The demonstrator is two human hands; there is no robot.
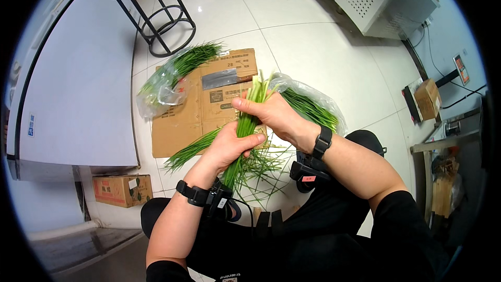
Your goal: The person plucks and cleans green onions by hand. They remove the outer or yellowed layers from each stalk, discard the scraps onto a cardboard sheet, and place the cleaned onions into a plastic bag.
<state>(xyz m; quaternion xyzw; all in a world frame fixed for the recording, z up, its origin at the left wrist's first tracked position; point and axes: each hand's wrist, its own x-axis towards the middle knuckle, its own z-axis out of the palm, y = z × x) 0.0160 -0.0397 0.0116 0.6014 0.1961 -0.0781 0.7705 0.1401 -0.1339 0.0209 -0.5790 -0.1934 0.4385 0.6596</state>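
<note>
A bunch of garlic chives (246,124) is held between both hands, its pale stem ends pointing up and away from me. My left hand (231,145) grips the bunch around its lower, green part. Higher up, my right hand (270,111) closes around it near the pale stems. Loose green leaves (262,168) hang and lie tangled below. Another pile of chives (195,147) rests at the near edge of a flattened cardboard sheet (176,137). Chives in a clear plastic bag (168,78) lie at the sheet's far left; more bagged chives (309,103) are on the right.
A green-topped stool (168,27) stands beyond the cardboard on the tiled floor. A white appliance (86,78) borders the left side, with a cardboard box (123,191) near its base. Metal equipment (375,4) is at the far right, and a small box (427,98) sits on a scale.
</note>
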